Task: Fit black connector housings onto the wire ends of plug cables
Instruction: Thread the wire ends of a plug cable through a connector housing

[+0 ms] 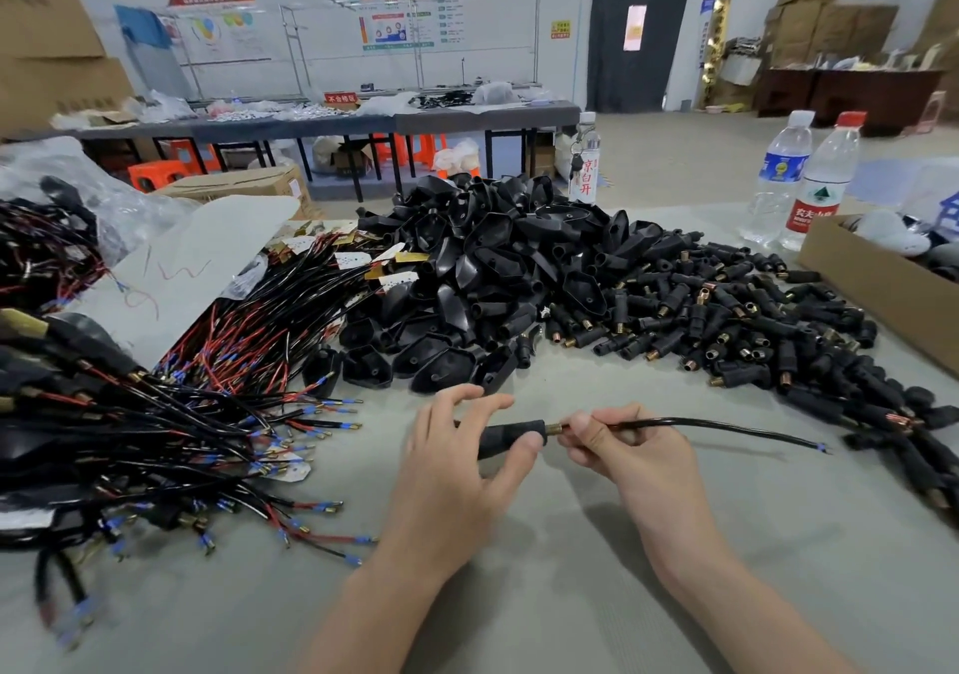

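At left we record a large heap of cables with bare terminal ends, none visibly housed. At centre the left hand grips one housing between thumb and fingers, low over the table. The right hand pinches a wire right at the housing's brass mouth; we cannot tell whether it is seated. Behind and to the right lie many loose housings. We judge most of the work outstanding.

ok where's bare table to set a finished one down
Bare table nearest you, between the wire bundle at left and the connector pile at right. Past the left hand and right hand, the heap of black housings crowds it.
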